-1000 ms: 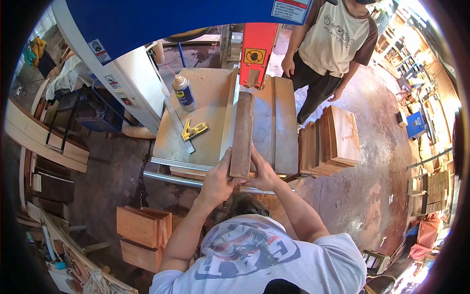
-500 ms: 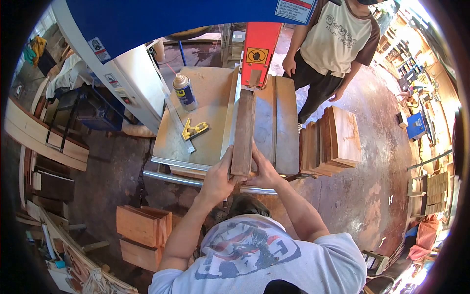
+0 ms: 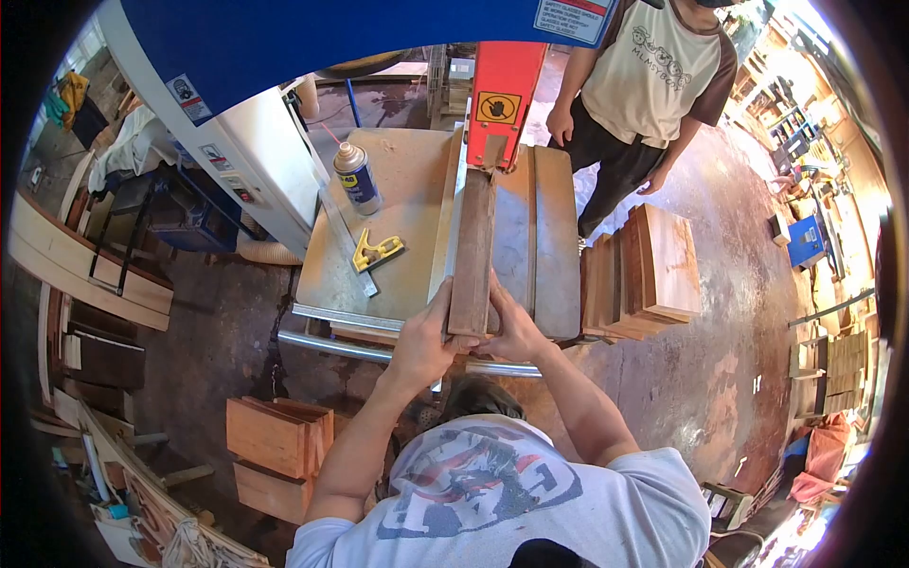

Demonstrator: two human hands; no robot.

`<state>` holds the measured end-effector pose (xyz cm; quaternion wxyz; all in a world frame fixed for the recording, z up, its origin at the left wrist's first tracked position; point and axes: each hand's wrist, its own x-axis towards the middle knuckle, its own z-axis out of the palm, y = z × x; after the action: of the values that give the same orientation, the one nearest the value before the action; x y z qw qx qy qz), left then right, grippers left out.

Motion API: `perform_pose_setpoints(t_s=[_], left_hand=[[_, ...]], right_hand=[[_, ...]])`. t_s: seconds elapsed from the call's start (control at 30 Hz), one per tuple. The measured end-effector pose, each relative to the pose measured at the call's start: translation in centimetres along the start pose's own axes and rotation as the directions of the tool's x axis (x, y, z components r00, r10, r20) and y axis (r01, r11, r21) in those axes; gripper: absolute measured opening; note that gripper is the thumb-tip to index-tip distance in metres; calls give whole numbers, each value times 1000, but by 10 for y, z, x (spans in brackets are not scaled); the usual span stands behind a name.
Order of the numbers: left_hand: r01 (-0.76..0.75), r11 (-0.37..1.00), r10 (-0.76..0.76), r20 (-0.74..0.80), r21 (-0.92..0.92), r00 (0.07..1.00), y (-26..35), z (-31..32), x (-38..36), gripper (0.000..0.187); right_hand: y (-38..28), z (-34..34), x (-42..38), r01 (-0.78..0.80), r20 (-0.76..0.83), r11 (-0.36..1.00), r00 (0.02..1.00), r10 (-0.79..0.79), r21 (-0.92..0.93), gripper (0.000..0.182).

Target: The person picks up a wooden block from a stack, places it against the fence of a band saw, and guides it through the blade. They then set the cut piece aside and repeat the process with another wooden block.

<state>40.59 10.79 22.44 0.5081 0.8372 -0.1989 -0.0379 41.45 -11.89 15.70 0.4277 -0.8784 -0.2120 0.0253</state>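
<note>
A long brown wooden board (image 3: 472,251) lies on the band saw table (image 3: 407,175), along the metal fence (image 3: 443,232). Its far end is under the red blade guard (image 3: 508,71); the blade itself is hard to make out. My left hand (image 3: 423,343) grips the near end from the left side. On the opposite side, my right hand (image 3: 516,329) is closed around the same end, thumb along the edge. Some fingertips are hidden beneath the wood. A yellow-handled combination square (image 3: 377,250) and a spray can (image 3: 357,180) rest on the table's left part.
Another person (image 3: 653,85) stands beyond the saw at the right. Stacked wood blocks (image 3: 663,265) are right of the table, and more blocks (image 3: 275,440) sit at lower left. A metal rail (image 3: 331,346) runs along the table's front. The saw's white column (image 3: 256,161) rises at left.
The board has slid very slightly forward toward the blade guard, with both my hands still on its near end. The can and square have stayed in place.
</note>
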Motion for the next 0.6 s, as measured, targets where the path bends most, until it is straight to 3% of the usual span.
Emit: perform_pose_setpoints(t_s=[0.6], left_hand=[[14,1000,-14,8,-6,1000,2,-3,12,97]], right_hand=[[10,-3,10,-42,20,999,999,41,28,146]])
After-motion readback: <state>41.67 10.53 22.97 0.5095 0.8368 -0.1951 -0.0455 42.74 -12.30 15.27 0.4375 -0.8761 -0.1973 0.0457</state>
